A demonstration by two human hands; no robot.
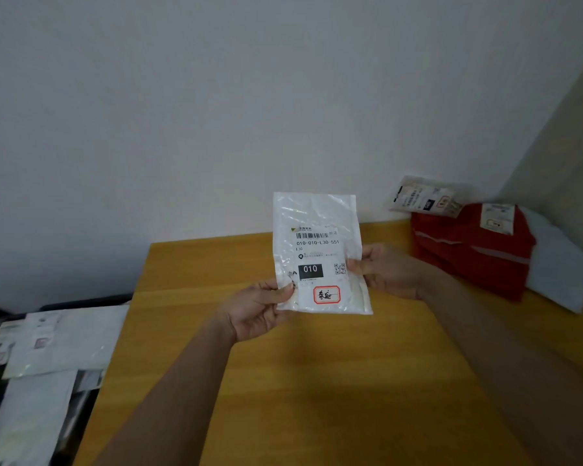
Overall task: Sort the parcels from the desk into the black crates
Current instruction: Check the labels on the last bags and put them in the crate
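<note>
A flat white plastic parcel [320,243] is held upright above the wooden desk [317,381], its label facing me with a barcode, "010" in a black box and a red-framed stamp. My left hand [260,311] pinches its lower left edge. My right hand [387,274] pinches its right edge. More parcels lie at the desk's far right: a red one [468,253], a small white one [424,196] leaning on the wall and a white one [562,267]. Left of the desk, black crates [81,302] hold several white parcels [61,341].
A plain white wall stands behind the desk. The desk's left edge runs beside the crates on the floor. A beige wall or curtain closes the far right corner.
</note>
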